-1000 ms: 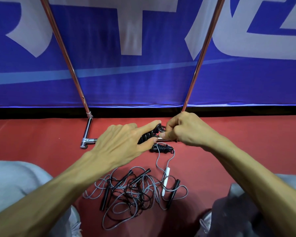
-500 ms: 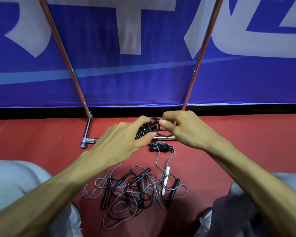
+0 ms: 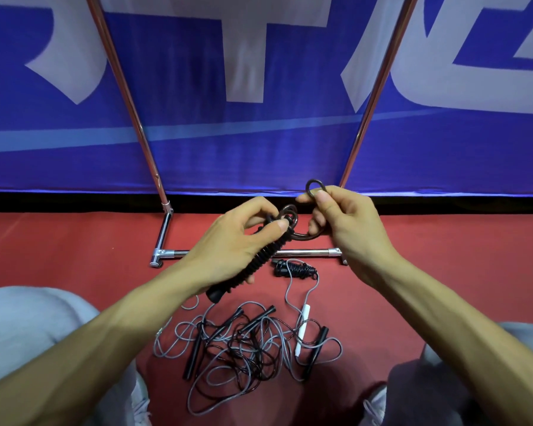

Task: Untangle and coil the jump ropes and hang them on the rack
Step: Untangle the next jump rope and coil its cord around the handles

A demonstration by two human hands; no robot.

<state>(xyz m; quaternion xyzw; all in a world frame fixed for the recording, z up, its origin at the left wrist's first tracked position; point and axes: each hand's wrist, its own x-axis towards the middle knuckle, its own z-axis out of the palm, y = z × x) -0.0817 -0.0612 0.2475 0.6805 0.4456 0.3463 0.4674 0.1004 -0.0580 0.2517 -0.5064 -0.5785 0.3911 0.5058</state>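
Note:
My left hand (image 3: pixel 234 241) grips a coiled black jump rope (image 3: pixel 256 265), its cord wound tightly round the handles, thumb pressing on loops at the top end. My right hand (image 3: pixel 339 222) pinches a loop of that rope's dark cord (image 3: pixel 316 187) and holds it raised to the right. On the red floor below lies a tangle of grey and black jump ropes (image 3: pixel 243 345) with several black handles and one white handle (image 3: pixel 302 330). A second wound black rope (image 3: pixel 294 269) lies beside the metal rack's base bar (image 3: pixel 305 252).
The rack's two chrome uprights (image 3: pixel 126 96) rise in front of a blue banner (image 3: pixel 259 133). My knees in grey trousers (image 3: pixel 28 333) flank the rope pile on both sides. Red floor stretches left and right of the rack base.
Both hands have lifted the wound rope up from the floor. My right hand has drawn a cord loop out to the right and upward, away from the left hand.

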